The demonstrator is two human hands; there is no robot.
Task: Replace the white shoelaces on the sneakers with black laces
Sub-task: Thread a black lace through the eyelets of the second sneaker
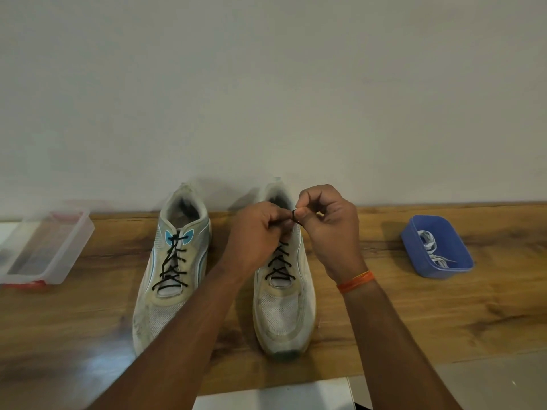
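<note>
Two worn white sneakers stand side by side on the wooden table, toes toward me. The left sneaker [171,267] carries a black lace [173,261] crossed through its eyelets. The right sneaker [284,303] also has a black lace [280,267] criss-crossed up its front. Over the top eyelets of the right sneaker, my left hand [256,235] and my right hand [328,229] each pinch the black lace's ends, a small loop showing between the fingertips. White laces [433,250] lie in a blue tub.
The blue tub [414,250] sits at the right on the wooden table [444,315]. A clear plastic box [59,261] with a red base stands at the left edge. A pale wall rises right behind the sneakers. The table's front edge is near my forearms.
</note>
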